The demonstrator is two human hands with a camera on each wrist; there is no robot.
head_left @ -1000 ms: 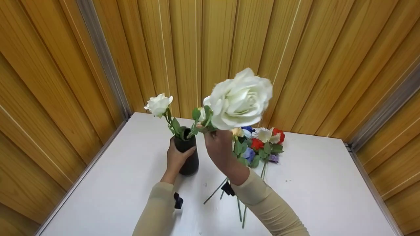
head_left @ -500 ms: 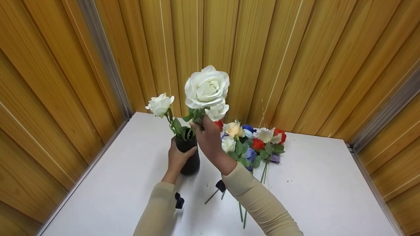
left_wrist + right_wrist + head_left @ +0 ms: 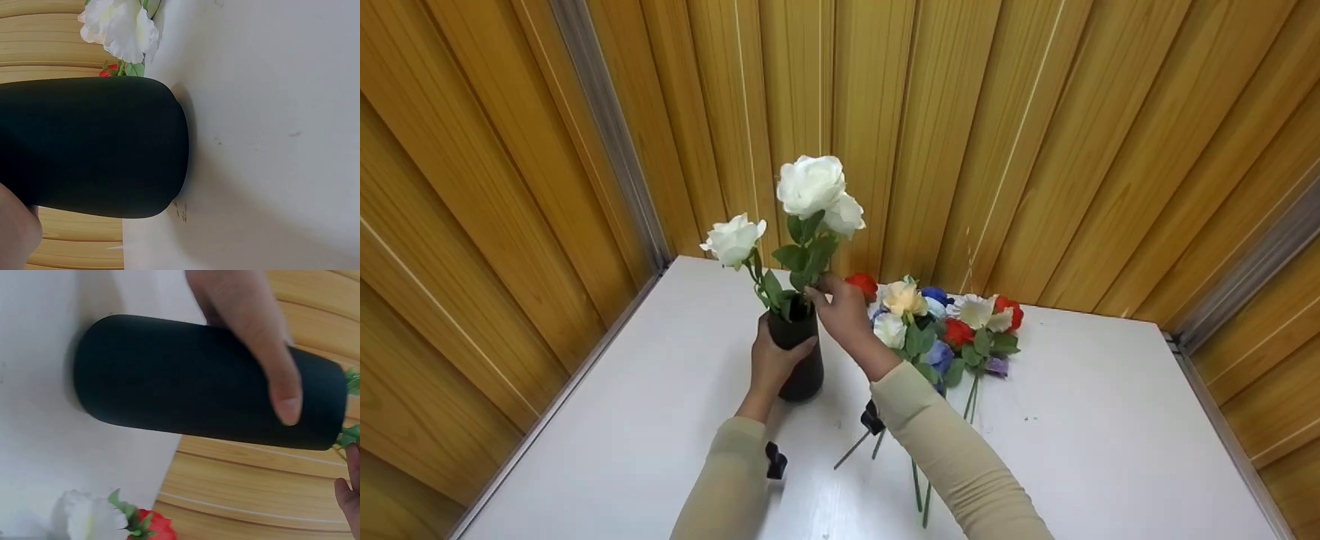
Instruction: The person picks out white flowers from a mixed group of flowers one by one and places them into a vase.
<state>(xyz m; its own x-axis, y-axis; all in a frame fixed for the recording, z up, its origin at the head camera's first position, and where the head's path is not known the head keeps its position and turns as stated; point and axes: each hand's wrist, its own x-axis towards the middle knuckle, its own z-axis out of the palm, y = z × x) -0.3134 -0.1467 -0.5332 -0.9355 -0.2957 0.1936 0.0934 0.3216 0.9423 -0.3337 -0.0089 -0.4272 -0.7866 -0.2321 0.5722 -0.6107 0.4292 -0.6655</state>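
A dark vase stands upright on the white table, and my left hand grips it around its upper part. In the right wrist view the left thumb lies across the side of the vase. One white rose leans out of the vase to the left. At the right of the vase mouth my right hand pinches the stem of a second white flower stem, which bears large white blooms and green leaves. Its lower end is hidden in or behind the vase mouth.
Right of the vase lies a pile of artificial flowers, with a peach flower, red flowers, a blue flower and a white flower. Their green stems point toward the front. Wood-patterned panels enclose the table.
The white flower stem in my right hand has moved left and down to the vase mouth and now stands more upright. My left hand keeps its hold on the vase.
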